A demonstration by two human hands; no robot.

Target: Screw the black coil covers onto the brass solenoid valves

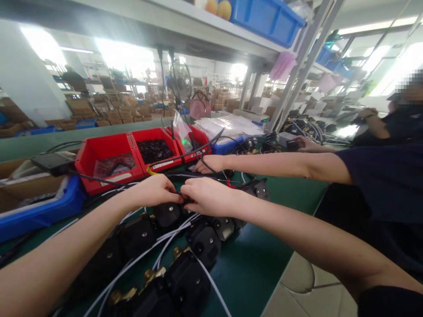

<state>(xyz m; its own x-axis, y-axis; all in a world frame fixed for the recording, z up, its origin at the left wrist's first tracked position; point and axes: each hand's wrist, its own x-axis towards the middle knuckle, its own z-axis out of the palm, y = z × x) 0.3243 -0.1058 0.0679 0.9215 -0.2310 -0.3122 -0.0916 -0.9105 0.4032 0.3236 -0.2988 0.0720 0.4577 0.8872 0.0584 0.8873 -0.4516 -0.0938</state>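
My left hand [159, 192] and my right hand [208, 196] meet over a row of black units, with fingers pinched together. Between the fingertips is a small dark piece, mostly hidden, and I cannot make out its kind. Just under my hands lies a black boxy unit [168, 214] with a round metal screw on its face. Nearer to me, more black units [204, 241] carry brass fittings [155, 274]. White cables [172, 233] run among them across the green table [246, 273].
A co-worker's hand [211, 164] reaches in just beyond mine. Red bins [114, 179] with small black parts stand behind. A blue box [71, 204] is on the left. A thin screwdriver-like shaft [228, 181] lies right of the bins. A shelf [211, 22] hangs overhead.
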